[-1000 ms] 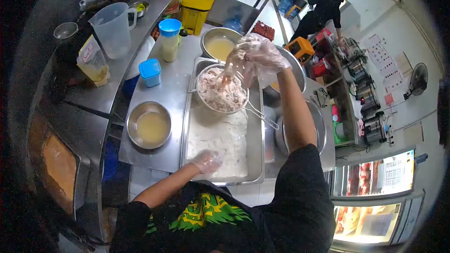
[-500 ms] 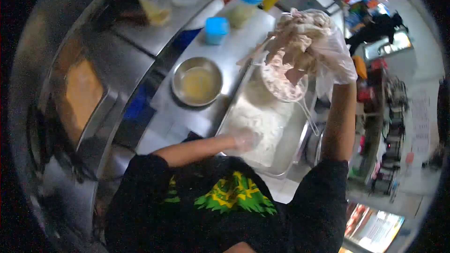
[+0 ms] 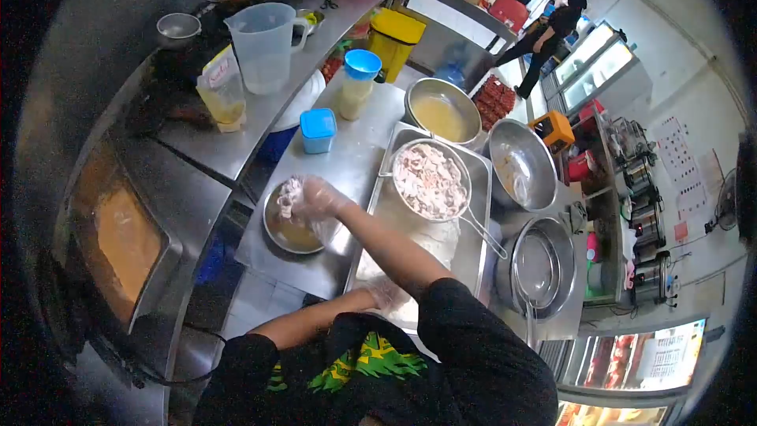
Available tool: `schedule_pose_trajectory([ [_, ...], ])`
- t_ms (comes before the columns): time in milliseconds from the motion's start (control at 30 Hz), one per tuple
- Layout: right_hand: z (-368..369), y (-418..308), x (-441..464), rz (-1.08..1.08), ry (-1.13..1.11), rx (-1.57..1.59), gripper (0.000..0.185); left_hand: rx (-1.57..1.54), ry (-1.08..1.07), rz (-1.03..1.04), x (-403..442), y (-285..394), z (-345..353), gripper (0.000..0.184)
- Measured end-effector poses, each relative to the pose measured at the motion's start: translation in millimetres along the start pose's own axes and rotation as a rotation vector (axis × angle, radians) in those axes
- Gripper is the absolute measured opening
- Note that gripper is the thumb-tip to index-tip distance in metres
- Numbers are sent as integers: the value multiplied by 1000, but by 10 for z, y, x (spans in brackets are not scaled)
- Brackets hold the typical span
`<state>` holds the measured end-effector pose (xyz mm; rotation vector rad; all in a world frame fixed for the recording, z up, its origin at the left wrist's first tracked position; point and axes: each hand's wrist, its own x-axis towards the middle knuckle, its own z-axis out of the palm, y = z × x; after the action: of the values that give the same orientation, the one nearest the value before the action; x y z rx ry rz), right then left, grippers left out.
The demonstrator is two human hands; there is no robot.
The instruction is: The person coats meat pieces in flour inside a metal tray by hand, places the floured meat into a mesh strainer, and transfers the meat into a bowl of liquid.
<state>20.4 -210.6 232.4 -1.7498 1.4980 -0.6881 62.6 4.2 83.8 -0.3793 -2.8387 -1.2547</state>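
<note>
My right hand (image 3: 322,199), in a clear plastic glove, reaches across to the left and grips a clump of pale, shredded food (image 3: 290,196) over a steel bowl (image 3: 293,235) of yellowish liquid. My left hand (image 3: 388,295), also gloved, rests at the near end of a steel tray (image 3: 481,213), on a flat white layer (image 3: 430,246); its fingers are partly hidden by my right arm. A handled strainer (image 3: 482,238) full of shredded food (image 3: 430,180) sits over the far part of the tray.
Steel bowls (image 3: 443,114) (image 3: 523,164) (image 3: 561,268) stand behind and right of the tray. A blue-lidded box (image 3: 318,131) and jar (image 3: 357,85) are at the left. A jug (image 3: 266,51) stands on the side counter. Another person (image 3: 556,31) is in the back.
My right hand has moved from above the strainer to the left bowl with a clump of food. My left hand stays low over the tray. The person in the back has changed position.
</note>
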Motion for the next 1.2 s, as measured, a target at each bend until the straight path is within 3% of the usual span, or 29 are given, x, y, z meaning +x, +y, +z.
schedule_pose_trajectory([
  [33, 64, 29, 22, -7, -5, 1, 31, -14, -18, -22, -29, 54, -97, 20],
  [67, 143, 57, 57, -230, 17, -186, 32, -27, -31, -41, -64, 107, -186, 20],
  [167, 434, 264, 172, -144, 59, -374, 35, -41, -61, -100, -178, 246, -429, 21],
  [200, 256, -154, 104, 103, -54, -379, 32, -42, -69, -120, -214, 269, -483, 21],
  [267, 201, -260, 91, 344, -162, -390, 30, -37, -83, -145, -248, 306, -567, 21],
  [333, 374, 20, 94, 42, 149, -431, 26, -31, -97, -157, -259, 338, -624, 21],
  [567, 401, 131, 240, 223, -107, -803, 27, -21, -124, -164, -310, 334, -680, 23],
  [600, 316, -129, 177, 186, -79, -709, 29, -18, -122, -160, -301, 319, -671, 23],
  [667, 437, 247, 244, -238, 172, -391, 37, -11, -127, -147, -307, 315, -726, 23],
  [700, 476, 360, 244, -233, 111, -664, 38, -5, -134, -135, -321, 321, -804, 24],
  [767, 171, 67, 181, 128, 14, -315, 36, 15, -169, -114, -293, 405, -953, 24],
  [833, 38, 174, 43, -119, 267, -241, 38, 94, -265, -108, -210, 503, -1095, 25],
  [867, 42, 357, -162, 46, 204, -467, 38, 160, -340, -109, -136, 669, -1018, 25],
  [900, -288, 57, -580, -20, 439, -348, 39, 217, -421, -115, -54, 708, -971, 25],
  [967, -787, 265, -999, 111, 460, -258, 31, 36, -22, -140, -167, 636, -820, 23],
  [1000, -1046, 525, -1232, -42, 656, -190, 26, 14, -56, -100, -191, 615, -804, 23],
  [1033, -1355, 246, -1565, 236, 539, -362, 26, -4, -87, -64, -207, 585, -793, 23],
  [1067, -1491, 320, -1809, 296, 560, -513, 35, -4, -86, -78, -225, 561, -760, 23],
  [1100, -1689, 604, -1979, 530, 312, -772, 51, -8, -61, -110, -223, 534, -716, 24],
  [1133, -1687, 991, -2167, 476, 309, -949, 60, -13, -36, -141, -225, 529, -686, 24],
  [1200, -1696, 681, -2231, 588, 40, -956, 66, 52, -136, -159, -165, 745, -989, 25],
])
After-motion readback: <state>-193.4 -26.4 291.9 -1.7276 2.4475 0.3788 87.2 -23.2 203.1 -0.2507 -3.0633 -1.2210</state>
